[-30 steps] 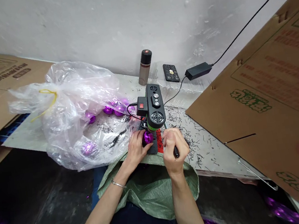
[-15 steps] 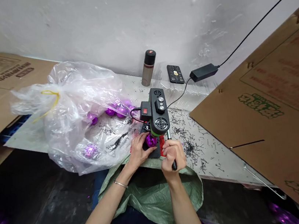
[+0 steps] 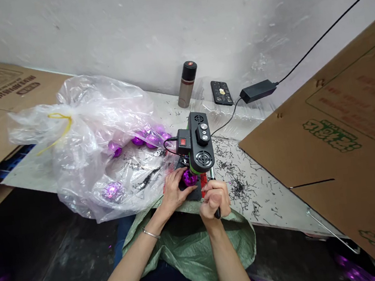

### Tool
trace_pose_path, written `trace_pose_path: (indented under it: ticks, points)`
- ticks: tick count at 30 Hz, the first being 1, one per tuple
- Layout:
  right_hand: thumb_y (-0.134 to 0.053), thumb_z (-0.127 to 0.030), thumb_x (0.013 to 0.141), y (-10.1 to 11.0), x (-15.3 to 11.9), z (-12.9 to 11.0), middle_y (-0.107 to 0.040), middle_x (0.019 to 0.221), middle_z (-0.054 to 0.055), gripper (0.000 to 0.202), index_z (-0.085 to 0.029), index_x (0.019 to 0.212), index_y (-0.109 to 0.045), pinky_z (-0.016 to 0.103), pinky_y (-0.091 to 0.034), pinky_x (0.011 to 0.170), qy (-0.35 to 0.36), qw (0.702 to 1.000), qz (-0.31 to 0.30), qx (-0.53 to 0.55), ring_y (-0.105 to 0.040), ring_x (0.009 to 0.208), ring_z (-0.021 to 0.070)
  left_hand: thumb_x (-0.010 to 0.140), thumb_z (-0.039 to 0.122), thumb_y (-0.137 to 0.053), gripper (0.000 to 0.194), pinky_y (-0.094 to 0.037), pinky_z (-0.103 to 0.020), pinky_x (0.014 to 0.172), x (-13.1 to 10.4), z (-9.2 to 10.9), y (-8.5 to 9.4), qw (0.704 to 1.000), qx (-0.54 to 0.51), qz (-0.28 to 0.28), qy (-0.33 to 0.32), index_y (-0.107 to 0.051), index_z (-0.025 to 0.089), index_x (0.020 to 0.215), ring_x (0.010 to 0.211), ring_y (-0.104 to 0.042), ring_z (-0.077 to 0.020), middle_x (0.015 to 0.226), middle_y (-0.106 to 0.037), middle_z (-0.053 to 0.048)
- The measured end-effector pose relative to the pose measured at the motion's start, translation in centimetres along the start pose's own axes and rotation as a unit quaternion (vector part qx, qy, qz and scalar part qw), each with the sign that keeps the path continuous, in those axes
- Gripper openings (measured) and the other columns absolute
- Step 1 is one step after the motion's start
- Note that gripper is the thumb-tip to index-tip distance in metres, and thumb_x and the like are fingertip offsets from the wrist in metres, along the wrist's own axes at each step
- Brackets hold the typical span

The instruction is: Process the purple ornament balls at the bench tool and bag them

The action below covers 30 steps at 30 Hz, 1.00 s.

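A small black bench machine with a red switch stands on the table. Under its front end sits a shiny purple ball, with my left hand closed around its left and near sides, thumb and fingers against it. My right hand is wrapped round the black grip of the machine's lever, to the right of the ball. More purple balls lie in and behind a clear plastic bag to the left. What the machine's head touches on the ball is hidden from above.
Short black bits litter the white table. A bottle, a phone and a black power adapter are near the wall. Cardboard boxes flank both sides. A green woven sack hangs at the front edge.
My right hand and the lever grip have shifted slightly toward me and left. The left hand stays on the purple ball. The whole view has tilted a little.
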State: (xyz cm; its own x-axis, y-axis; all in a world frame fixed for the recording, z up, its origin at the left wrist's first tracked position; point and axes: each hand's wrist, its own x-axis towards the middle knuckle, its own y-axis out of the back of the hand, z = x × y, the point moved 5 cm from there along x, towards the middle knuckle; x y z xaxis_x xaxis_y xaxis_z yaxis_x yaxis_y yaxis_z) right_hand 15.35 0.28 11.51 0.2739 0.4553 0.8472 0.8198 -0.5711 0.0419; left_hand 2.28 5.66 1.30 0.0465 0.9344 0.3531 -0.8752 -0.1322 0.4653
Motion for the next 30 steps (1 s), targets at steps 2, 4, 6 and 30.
trace_pose_path:
  ticks: [2,4,6,30]
  points:
    - [-0.038,-0.026,0.107,-0.1,-0.1,0.1,-0.054,0.074,-0.001,0.038,-0.023,0.070,-0.049,0.030,-0.046,0.058,0.000,1.000,0.001,0.001,-0.056,0.064,0.0134,0.084,0.051,-0.082,0.062,-0.049,-0.052,0.112,0.0,0.0,0.0,1.000,0.001,-0.002,-0.003,-0.064,0.022,0.137,0.127,-0.066,-0.0345,0.132,-0.071,-0.015]
    - [-0.037,-0.027,0.107,-0.1,-0.2,0.2,-0.054,0.075,-0.001,0.039,-0.023,0.071,-0.049,0.030,-0.047,0.059,0.000,1.000,0.000,0.001,-0.056,0.064,0.0131,0.085,0.050,-0.081,0.062,-0.049,-0.052,0.112,0.0,0.0,-0.1,1.000,0.002,0.001,-0.011,-0.064,0.022,0.138,0.127,-0.066,-0.0345,0.133,-0.071,-0.015]
    - [-0.037,-0.027,0.108,-0.1,-0.3,0.3,-0.054,0.075,-0.001,0.039,-0.023,0.071,-0.049,0.030,-0.047,0.058,0.003,1.000,-0.001,0.000,-0.057,0.064,0.0133,0.086,0.049,-0.081,0.062,-0.049,-0.052,0.112,-0.1,-0.1,-0.1,1.000,0.002,0.007,-0.018,-0.063,0.021,0.138,0.127,-0.066,-0.0343,0.133,-0.071,-0.015]
    - [-0.047,-0.019,0.104,0.5,6.1,-3.0,-0.049,0.063,-0.003,0.039,-0.023,0.064,-0.046,0.031,-0.043,0.067,-0.089,0.994,-0.057,0.018,-0.056,0.066,0.0140,0.093,0.038,-0.072,0.062,-0.048,-0.060,0.117,-4.3,0.8,0.5,0.999,0.024,-0.004,-0.045,-0.050,0.022,0.149,0.140,-0.058,-0.0364,0.146,-0.062,-0.019]
